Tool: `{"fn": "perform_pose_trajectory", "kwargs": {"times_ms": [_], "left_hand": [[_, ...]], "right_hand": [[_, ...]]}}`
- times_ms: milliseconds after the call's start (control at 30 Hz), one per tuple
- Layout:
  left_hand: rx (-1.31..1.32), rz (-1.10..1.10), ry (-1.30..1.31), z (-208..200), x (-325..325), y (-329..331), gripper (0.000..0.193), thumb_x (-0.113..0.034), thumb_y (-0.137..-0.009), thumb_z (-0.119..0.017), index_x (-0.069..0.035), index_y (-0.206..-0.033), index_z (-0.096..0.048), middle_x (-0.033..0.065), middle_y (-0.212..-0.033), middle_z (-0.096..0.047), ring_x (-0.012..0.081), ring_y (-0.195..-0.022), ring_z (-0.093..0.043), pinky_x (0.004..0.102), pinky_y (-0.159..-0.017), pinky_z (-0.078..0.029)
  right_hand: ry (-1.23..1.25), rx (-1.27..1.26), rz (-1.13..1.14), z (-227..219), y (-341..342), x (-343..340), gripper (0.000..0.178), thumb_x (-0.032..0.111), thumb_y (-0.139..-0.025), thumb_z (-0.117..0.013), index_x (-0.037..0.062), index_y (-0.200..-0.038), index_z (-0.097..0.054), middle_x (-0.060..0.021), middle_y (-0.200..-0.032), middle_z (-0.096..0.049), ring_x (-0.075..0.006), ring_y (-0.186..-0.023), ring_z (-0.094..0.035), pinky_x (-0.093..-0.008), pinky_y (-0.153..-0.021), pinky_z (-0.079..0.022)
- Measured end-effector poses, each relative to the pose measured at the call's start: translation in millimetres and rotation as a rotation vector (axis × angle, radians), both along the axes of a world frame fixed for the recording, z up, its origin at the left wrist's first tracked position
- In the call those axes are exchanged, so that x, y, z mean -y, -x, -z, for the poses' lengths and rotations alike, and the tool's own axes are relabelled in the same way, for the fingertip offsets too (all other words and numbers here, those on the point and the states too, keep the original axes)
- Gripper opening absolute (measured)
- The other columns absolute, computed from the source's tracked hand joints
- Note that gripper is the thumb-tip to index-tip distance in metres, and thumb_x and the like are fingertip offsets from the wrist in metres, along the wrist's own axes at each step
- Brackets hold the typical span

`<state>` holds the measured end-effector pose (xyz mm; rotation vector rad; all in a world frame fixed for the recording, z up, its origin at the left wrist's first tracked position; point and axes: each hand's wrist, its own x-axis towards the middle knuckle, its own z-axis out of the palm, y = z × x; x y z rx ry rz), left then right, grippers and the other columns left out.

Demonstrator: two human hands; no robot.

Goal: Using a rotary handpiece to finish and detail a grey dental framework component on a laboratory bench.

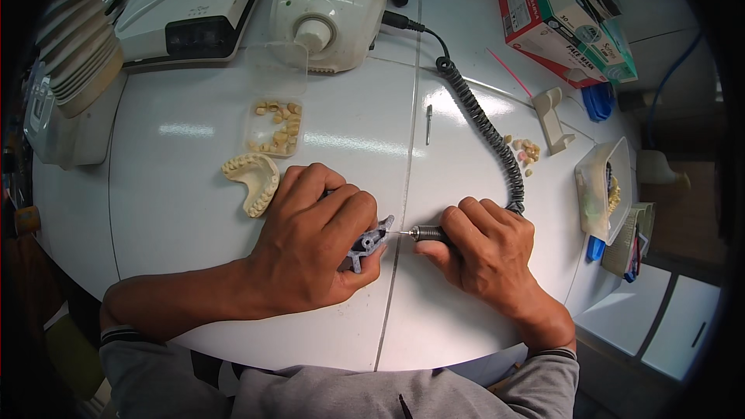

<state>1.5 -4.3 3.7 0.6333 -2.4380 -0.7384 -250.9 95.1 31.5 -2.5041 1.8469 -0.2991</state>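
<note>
Two hands work close together at the near edge of a white desk (194, 209). The left hand (314, 244) is curled shut around a small grey part (369, 242), which pokes out from under the fingers toward the right and rests against the desk surface; its exact shape is hard to make out beneath the hand. The right hand (485, 248) is closed around a handpiece (429, 233), held like a pen, whose thin bur points left and touches or nearly touches the grey part. A black coiled cord (489, 136) runs from behind the right hand up to a white control unit (330, 4) at the far side of the desk.

Just beyond the left hand lies a cream dental arch model (252, 178), and behind that a clear square tray of loose tooth pieces (276, 129). A spare bur (427, 122) lies alone near the desk's middle seam. More loose tooth pieces (524, 151) sit right of the cord, beside a small beige stand (552, 118). A red and white box (543, 27) stands far right, and a clear lidded container (601, 186) sits at the desk's right rim.
</note>
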Motion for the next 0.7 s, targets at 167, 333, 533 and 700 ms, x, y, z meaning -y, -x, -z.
{"fn": "perform_pose_trajectory", "kwargs": {"times_ms": [167, 333, 533, 700], "left_hand": [[-0.006, -0.003, 0.006, 0.2, -0.1, 0.2, 0.031, -0.013, -0.074, -0.089, -0.006, -0.092, -0.065, 0.007, -0.089, -0.063, 0.0277, -0.094, -0.059, 0.0432, -0.084, -0.043], [-0.006, 0.0, 0.005, 0.5, 0.0, 0.2, 0.031, -0.013, -0.074, -0.089, -0.006, -0.093, -0.065, 0.007, -0.089, -0.063, 0.0277, -0.094, -0.059, 0.043, -0.084, -0.043], [-0.004, -0.006, 0.004, 1.5, -0.2, 0.3, 0.031, -0.013, -0.074, -0.089, -0.006, -0.093, -0.065, 0.0073, -0.089, -0.063, 0.0279, -0.093, -0.059, 0.0433, -0.085, -0.043], [-0.003, -0.009, 0.002, -0.6, -0.1, 0.3, 0.031, -0.012, -0.074, -0.089, -0.006, -0.092, -0.065, 0.0075, -0.089, -0.063, 0.028, -0.094, -0.059, 0.043, -0.084, -0.043]], "right_hand": [[-0.015, 0.005, 0.009, -0.2, 0.1, -0.3, 0.05, 0.06, -0.098, -0.079, 0.0138, -0.085, -0.064, 0.0025, -0.072, -0.053, -0.0129, -0.058, -0.055, -0.0307, -0.049, -0.04], [0.002, 0.007, 0.001, 0.7, 0.4, -0.4, 0.05, 0.06, -0.098, -0.079, 0.0136, -0.085, -0.064, 0.0022, -0.072, -0.053, -0.0132, -0.059, -0.055, -0.0307, -0.05, -0.041], [-0.016, -0.003, 0.004, -0.3, -0.3, -0.2, 0.05, 0.059, -0.098, -0.079, 0.0137, -0.086, -0.064, 0.0019, -0.072, -0.053, -0.0136, -0.058, -0.056, -0.0307, -0.049, -0.041], [0.001, 0.008, -0.008, -0.6, 0.2, 0.4, 0.05, 0.059, -0.099, -0.079, 0.0137, -0.086, -0.064, 0.0018, -0.072, -0.053, -0.0138, -0.058, -0.056, -0.0307, -0.049, -0.041]]}}
